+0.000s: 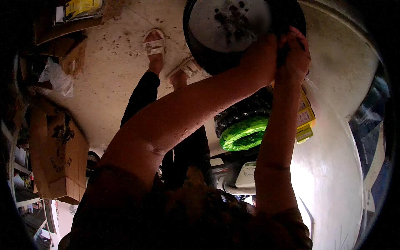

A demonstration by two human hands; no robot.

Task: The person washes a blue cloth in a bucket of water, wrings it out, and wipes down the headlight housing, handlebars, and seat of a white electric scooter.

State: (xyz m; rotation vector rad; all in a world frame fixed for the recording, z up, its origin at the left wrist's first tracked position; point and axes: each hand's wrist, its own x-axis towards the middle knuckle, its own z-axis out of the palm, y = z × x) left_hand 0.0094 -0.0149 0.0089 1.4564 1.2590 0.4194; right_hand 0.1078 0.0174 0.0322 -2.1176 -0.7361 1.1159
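A round black object with a dark-spotted grey face (pixel 216 35) extends up and left from the bare left hand (pixel 265 46) and right hand (pixel 294 60), close together at its lower-right edge. The right one's fingers curl; I cannot tell what either pinches.

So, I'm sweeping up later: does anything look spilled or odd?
Dark specks dot the pale floor like scattered dirt. Dark blotches also stand out against the pale middle of the round black tub; stains or loose bits, I can't tell.

Black trousers (pixel 141 96), 2 pale strapped sandals (pixel 154 48)
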